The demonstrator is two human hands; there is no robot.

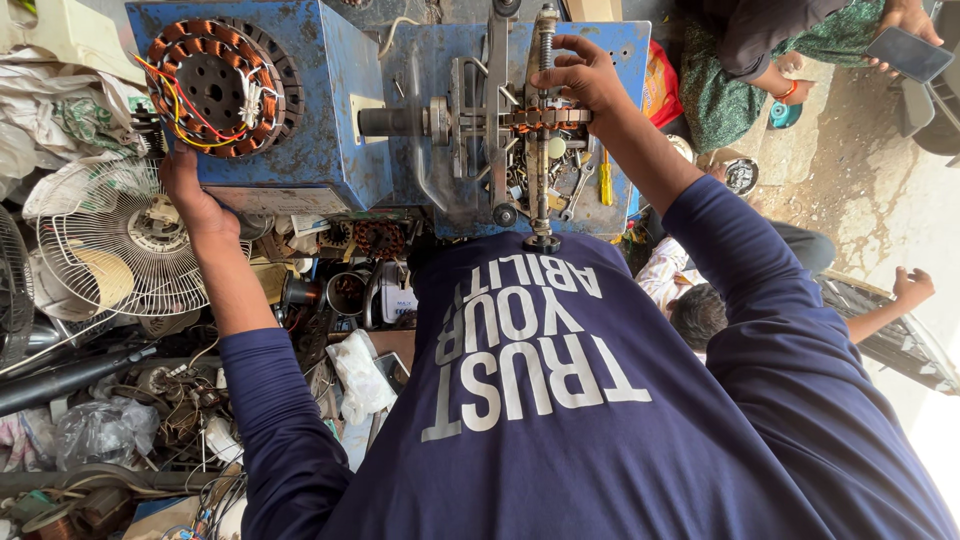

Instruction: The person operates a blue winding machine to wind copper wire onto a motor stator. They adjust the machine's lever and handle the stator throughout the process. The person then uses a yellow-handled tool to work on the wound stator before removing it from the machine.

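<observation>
A blue metal winding machine (pixel 340 120) stands in front of me. On its left face sits a round motor stator (pixel 215 90) with copper coils and red and yellow wires. My left hand (pixel 190 195) presses against the machine's lower left corner, and its fingers are hidden behind the box. My right hand (pixel 580 75) curls over the winding former (pixel 530 117), which carries copper wire on a horizontal shaft. A vertical threaded rod (pixel 543 160) crosses that former. My dark blue shirt fills the lower frame.
A white fan guard (pixel 120 240) lies at the left among wires, bags and motor parts. A yellow screwdriver (pixel 605 185) and spanners lie behind the former. One person (pixel 700 310) sits low at the right, and another (pixel 905 50) holds a phone at the top right.
</observation>
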